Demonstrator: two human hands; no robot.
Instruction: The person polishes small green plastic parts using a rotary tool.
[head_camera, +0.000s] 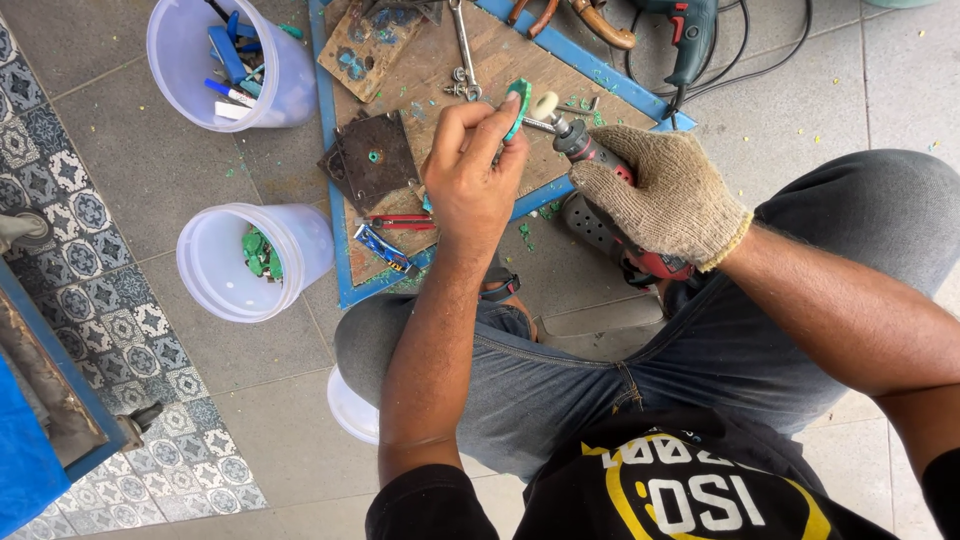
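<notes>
Head view, looking down: the person sits on a low white seat (350, 408) over a grey tiled floor (150, 150), knees spread, with a blue-framed wooden board (480, 70) lying on the floor in front.

On the board rest a dark square metal plate (372, 158), a paint-stained wooden block (365, 45) and a long wrench (463, 45). A red-handled tool (400, 222) lies at the near edge of the board. Green chips are scattered over the board and floor.

Two translucent white buckets stand to the left of the board. The far bucket (175, 50) holds blue tools; the near bucket (215, 265) holds several green pieces.

A teal power drill (690, 30) with black cable lies beyond the far right corner of the board.

The right hand (665, 195), in a knitted work glove, is closed around the body of a red-and-black rotary tool (600, 190). A small cream polishing wheel (545, 105) sits at the tip of the tool.

The left hand (470, 175), bare, pinches a small green disc (517, 105) on edge between thumb and fingertips. The disc is held above the board, just beside the polishing wheel; contact between the two cannot be confirmed.
</notes>
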